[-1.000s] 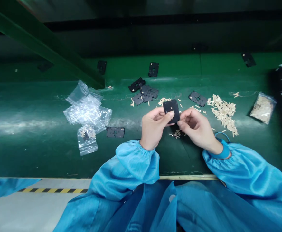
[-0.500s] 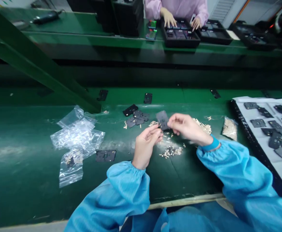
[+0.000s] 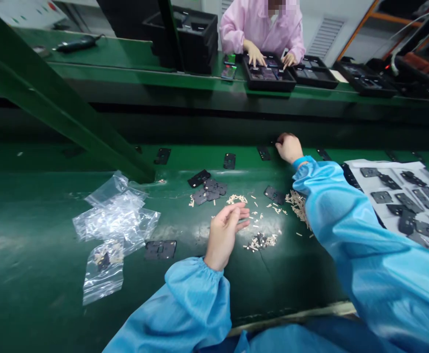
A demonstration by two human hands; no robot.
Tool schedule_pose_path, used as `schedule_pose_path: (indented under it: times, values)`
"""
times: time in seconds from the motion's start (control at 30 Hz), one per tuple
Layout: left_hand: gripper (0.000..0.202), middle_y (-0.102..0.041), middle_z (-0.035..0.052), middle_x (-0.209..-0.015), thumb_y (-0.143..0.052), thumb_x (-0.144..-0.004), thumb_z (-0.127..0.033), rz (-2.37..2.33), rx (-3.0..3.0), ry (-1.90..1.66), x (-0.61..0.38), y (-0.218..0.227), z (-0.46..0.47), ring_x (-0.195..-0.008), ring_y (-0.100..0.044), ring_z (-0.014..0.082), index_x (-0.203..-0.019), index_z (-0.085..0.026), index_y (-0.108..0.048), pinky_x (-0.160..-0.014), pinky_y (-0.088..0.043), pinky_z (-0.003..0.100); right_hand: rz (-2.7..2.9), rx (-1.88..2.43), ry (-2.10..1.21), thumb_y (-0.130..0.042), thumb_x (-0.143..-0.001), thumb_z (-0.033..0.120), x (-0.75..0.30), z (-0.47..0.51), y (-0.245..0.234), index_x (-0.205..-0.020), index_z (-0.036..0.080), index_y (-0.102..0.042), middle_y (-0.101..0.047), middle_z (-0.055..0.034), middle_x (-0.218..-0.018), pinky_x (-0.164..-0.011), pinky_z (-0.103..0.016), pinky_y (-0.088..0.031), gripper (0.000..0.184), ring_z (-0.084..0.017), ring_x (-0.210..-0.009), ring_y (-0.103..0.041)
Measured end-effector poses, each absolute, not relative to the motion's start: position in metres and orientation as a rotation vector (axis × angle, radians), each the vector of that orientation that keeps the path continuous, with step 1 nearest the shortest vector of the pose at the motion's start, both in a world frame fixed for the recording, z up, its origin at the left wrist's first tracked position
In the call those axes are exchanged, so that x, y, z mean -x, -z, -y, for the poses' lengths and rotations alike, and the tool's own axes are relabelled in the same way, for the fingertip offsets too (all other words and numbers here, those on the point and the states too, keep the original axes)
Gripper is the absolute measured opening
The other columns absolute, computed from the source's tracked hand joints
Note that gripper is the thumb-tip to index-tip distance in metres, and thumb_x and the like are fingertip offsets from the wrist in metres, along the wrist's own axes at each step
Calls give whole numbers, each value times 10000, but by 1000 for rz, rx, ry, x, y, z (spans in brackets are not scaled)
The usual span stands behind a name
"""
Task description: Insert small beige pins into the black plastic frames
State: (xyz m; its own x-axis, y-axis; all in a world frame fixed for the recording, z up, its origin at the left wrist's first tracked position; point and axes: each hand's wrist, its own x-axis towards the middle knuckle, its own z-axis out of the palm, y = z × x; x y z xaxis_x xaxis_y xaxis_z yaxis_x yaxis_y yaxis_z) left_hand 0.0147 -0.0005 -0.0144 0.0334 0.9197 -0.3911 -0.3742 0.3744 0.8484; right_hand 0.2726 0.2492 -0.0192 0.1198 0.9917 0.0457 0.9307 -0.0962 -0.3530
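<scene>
Reaching across the green belt point(image 3: 34, 274), the right hand point(image 3: 289, 148) sits at the far edge, its fingers curled down in a narrow shape just beside a black plate point(image 3: 264, 153). Whether it holds anything cannot be told, since the curl hides the fingertips. The left hand point(image 3: 225, 235) is open and empty, fingers loosely spread, just above the belt and nearest a small heap of pale strips point(image 3: 260, 240) to its right.

Plates lie in several places: 4 along the far ledge, a loose cluster point(image 3: 209, 191) left of centre, 1 alone point(image 3: 275, 194) beside a larger pile of strips point(image 3: 298, 206), and 1 to the left point(image 3: 160, 249), near a heap of clear plastic bags point(image 3: 115, 215). More plates sit on a white sheet point(image 3: 357, 169) at the right (a few overlap). Loose strips are scattered between the piles.

Judging by how things lie, many strips are already out on the belt, and plates are spread across the ledge, belt and sheet. How many are finished and how many are left cannot be told from this view. Beyond the belt, a co-worker point(image 3: 262, 34) in a pink gown has both hands at a black tray point(image 3: 269, 87).
</scene>
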Motion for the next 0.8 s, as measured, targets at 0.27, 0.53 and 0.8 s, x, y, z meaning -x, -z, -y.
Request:
schedule_pose_path:
  times: [0.27,0.53,0.8]
  values:
    - [353,-740,98,-1024,-668,-929,-462,-1114,-615,-1086,-13,13,-1,-977,-715,181,-1098,-160,-739,-862,-633,316,2092,2098,-190,-514,-996,215,-294,-252,25,-1276,30,-671,-645,-269,-1359,-1109,-421,-401,370,-335,-1293,-558]
    - [356,-745,89,-1055,-699,-911,-474,-1110,-625,-1101,-9,18,-3,-1036,-716,194,-1109,-181,-738,-905,-619,315,1968,2079,-99,-380,-1026,222,-251,-205,-21,-1078,63,-709,-736,-255,-1067,-846,-347,-436,369,-304,-993,-679]
    - [432,-699,87,-1322,-738,-888,-468,-1021,-617,-1152,-14,16,2,-1157,-703,209,-1244,-232,-683,-935,-615,321,2171,1452,-754,-440,-1046,297,-184,-36,-37,-823,193,-665,-670,2,-705,-623,-255,-349,333,-126,-612,-555]
